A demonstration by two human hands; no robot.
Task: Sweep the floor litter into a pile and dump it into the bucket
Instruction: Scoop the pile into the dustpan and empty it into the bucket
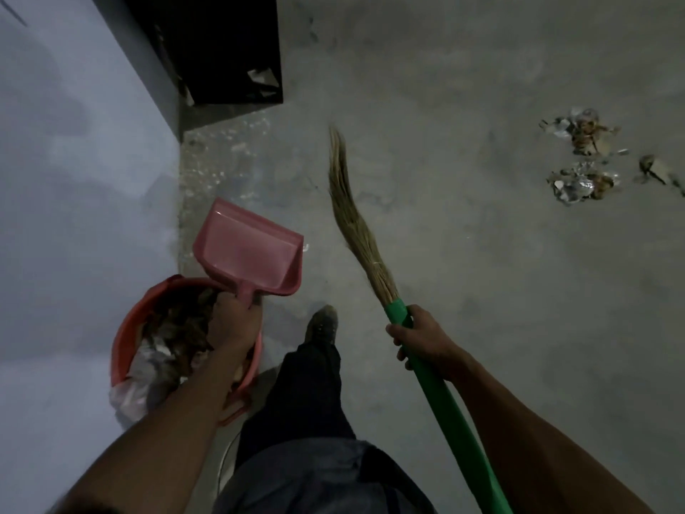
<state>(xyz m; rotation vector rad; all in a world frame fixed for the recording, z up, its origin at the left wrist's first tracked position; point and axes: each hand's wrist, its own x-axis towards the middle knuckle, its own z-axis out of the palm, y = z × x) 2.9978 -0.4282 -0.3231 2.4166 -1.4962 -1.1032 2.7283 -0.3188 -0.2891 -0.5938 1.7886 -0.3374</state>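
Left hand point(233, 320) grips the short handle of the pink dustpan point(252, 250), fingers curled round it. The pan is lifted, its mouth pointing away from the person, and no litter shows in it. The hand sits right over the red bucket point(124, 335), which stands on the floor point(482, 291) against the pale wall point(74, 179). The bucket holds brown scraps and pale plastic, some hanging over its near rim.

Right hand point(419, 339) is wrapped round the green handle of the broom point(356, 217), just below the straw bristles. The bristles point forward and their tip looks just clear of the floor.

Remaining litter point(582, 157) lies in small clumps of foil and brown scraps, well apart from both hands, to the far right. A shoe point(322, 324) stands between bucket and broom. A dark cabinet point(222, 46) stands in the corner ahead.
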